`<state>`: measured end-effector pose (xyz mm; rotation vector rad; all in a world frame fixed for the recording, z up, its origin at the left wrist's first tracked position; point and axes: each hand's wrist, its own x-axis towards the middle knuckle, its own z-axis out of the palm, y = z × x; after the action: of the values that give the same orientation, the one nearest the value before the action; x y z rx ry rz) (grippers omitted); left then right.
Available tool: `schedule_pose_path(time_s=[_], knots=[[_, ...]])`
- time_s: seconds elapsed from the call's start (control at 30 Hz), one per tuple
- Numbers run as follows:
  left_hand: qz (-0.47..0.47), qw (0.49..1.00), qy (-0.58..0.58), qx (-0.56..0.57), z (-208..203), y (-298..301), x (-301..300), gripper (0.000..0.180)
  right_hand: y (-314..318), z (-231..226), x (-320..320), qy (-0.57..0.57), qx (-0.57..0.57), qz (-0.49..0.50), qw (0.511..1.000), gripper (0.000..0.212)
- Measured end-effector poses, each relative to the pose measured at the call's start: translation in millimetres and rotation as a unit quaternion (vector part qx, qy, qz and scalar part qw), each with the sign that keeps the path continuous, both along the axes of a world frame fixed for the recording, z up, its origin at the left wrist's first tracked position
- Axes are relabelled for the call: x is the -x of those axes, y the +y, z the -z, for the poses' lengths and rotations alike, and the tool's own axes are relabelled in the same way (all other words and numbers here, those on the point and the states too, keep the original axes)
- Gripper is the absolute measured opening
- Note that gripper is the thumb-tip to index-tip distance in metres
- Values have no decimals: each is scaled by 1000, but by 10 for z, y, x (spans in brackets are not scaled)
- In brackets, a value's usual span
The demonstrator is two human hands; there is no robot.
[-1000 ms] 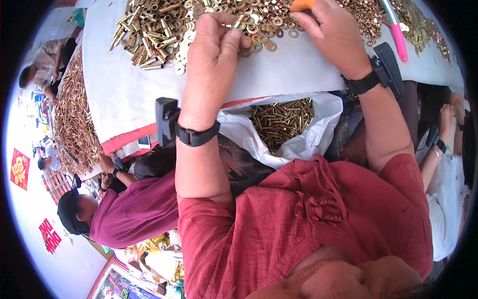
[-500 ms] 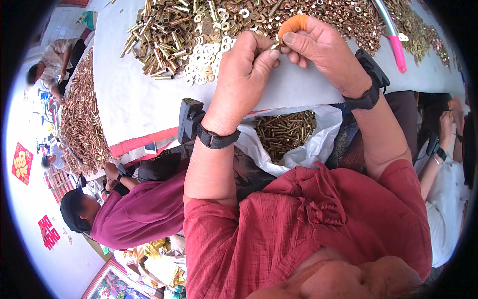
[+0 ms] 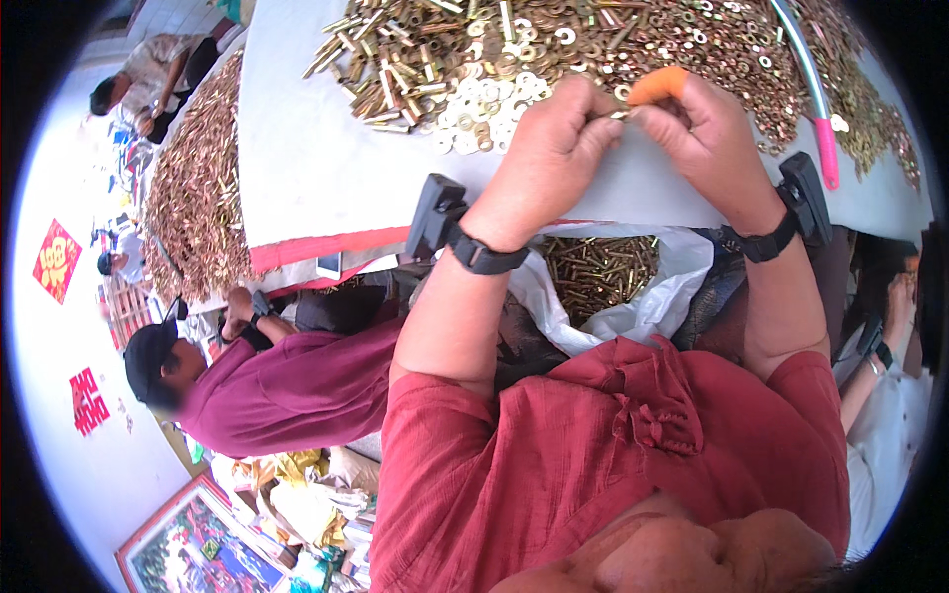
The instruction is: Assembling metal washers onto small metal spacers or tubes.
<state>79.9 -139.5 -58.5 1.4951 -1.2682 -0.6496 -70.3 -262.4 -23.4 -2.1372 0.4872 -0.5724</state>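
My left hand (image 3: 559, 143) and my right hand (image 3: 702, 133) meet above the near part of the table, each closed in a pinch. Between their fingertips is a small brass-coloured metal part (image 3: 619, 115); its exact form is too small to tell. An orange finger cover (image 3: 657, 86) sits on my right index finger. Just beyond the hands lie loose flat washers (image 3: 484, 104), metal tubes (image 3: 390, 84) to their left and a spread of small nuts (image 3: 732, 59) to the right. Below my forearms, an open white sack (image 3: 689, 267) holds many brass-coloured metal pieces (image 3: 598, 277).
A pink-handled metal tool (image 3: 826, 153) lies on the table's right side. Another large heap of metal pieces (image 3: 193, 188) covers a surface at the left. A person in a purple top (image 3: 297, 390) sits at my left, and another person's arm (image 3: 875, 366) shows at the right.
The view has shifted, so the table and both hands appear farther right and lower. My fingertips stay together on the small metal part, with the right fingers curled in more.
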Motion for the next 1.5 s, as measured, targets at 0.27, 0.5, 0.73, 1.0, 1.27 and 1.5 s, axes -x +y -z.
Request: schedule_pose_path(time_s=[0.27,0.5,0.73,1.0,1.27,1.5], knots=[[-21,999,-28,24,-19,-18,5,10,-104,161,7,-15,-300,-34,953,22],[-13,999,1,32,-52,-2,18,7,-3,174,12,-40,-320,-23,946,20],[36,997,75,-5,-70,51,3,4,-2,135,42,-38,-415,-44,908,19],[38,995,89,-40,-52,31,-28,5,27,85,56,-16,-150,-29,988,20],[43,998,40,-31,-106,70,10,8,41,16,82,-30,93,-28,995,15],[29,999,-1,-23,-122,101,44,9,61,24,82,51,69,-2,996,17]])
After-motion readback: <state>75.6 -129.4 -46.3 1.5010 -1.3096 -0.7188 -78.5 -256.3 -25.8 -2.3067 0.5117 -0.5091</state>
